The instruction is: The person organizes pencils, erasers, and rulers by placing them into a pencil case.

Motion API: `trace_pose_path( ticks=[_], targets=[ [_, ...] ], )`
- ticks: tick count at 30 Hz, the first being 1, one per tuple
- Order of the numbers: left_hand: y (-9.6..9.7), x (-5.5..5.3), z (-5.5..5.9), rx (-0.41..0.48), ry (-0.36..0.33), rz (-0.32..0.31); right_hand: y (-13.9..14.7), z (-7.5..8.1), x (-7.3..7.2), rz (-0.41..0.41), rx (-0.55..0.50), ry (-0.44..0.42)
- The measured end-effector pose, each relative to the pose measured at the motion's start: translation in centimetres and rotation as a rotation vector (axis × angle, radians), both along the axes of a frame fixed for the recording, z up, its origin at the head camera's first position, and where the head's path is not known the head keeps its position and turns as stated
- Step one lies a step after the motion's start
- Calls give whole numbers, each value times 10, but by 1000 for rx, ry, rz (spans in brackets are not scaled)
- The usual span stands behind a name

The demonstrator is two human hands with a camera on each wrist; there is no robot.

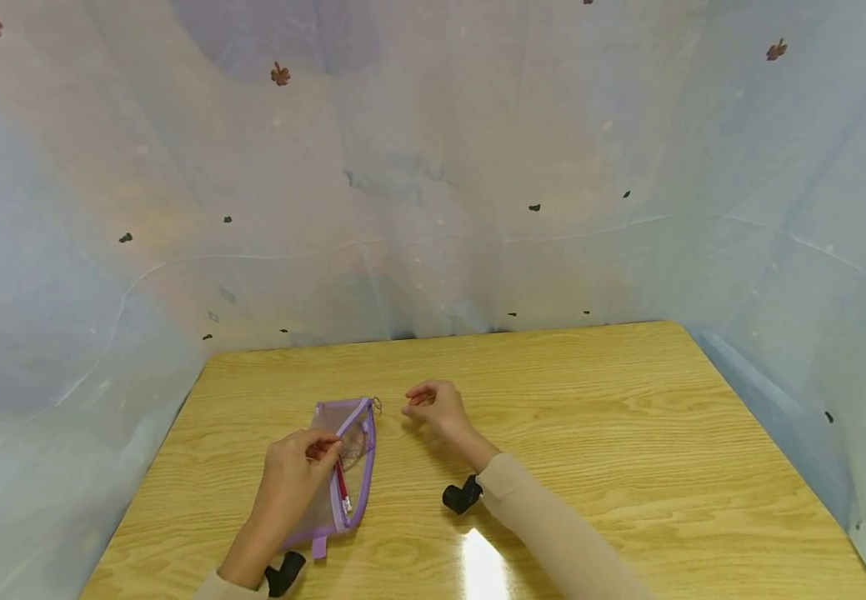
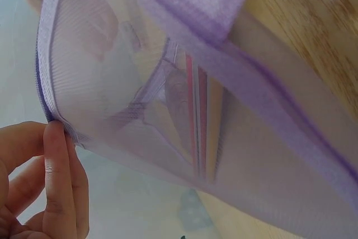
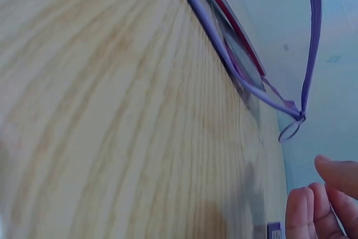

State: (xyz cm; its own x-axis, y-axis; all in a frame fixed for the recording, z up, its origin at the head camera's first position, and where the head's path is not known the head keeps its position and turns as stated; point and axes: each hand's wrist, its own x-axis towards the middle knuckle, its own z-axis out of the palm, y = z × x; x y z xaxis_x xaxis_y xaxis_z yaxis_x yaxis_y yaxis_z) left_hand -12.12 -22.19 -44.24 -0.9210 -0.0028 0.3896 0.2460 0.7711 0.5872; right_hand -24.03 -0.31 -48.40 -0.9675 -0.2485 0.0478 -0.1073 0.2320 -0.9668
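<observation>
A purple mesh zip pouch [image 1: 308,512] lies on the left half of the table with its zipper mouth unzipped and gaping. My left hand [image 1: 293,475] pinches the zipper edge between thumb and fingers, lifting that side. Through the mesh show a red pencil [image 1: 342,486], other long thin items [image 2: 202,121] and a rounded see-through piece [image 1: 353,446]. Just right of the pouch's far corner, my right hand [image 1: 440,410] hovers with loosely bent fingers; in the right wrist view its thumb stands apart from them, nothing between. A small loop [image 3: 289,131] hangs from the corner nearest that hand.
The wooden table [image 1: 590,433] reaches back to a pale patterned curtain [image 1: 440,167] that hangs around it. A small purple-and-white item [image 3: 274,230] shows at the bottom of the right wrist view. Black wrist cameras [image 1: 463,496] sit at both cuffs.
</observation>
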Motion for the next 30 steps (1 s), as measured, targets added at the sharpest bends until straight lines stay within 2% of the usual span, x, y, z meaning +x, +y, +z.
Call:
trace_pose_path(
  ticks=[11,19,30],
  targets=[
    [0,0,-1,2,18,3,12,-3,-9,20,0,31],
    [1,-1,0,-4,46,-12,18,-2,-15,2,-9,44],
    [0,-1,-1,-3,34,-13,27,-2,-21,-33,91,80]
  ],
)
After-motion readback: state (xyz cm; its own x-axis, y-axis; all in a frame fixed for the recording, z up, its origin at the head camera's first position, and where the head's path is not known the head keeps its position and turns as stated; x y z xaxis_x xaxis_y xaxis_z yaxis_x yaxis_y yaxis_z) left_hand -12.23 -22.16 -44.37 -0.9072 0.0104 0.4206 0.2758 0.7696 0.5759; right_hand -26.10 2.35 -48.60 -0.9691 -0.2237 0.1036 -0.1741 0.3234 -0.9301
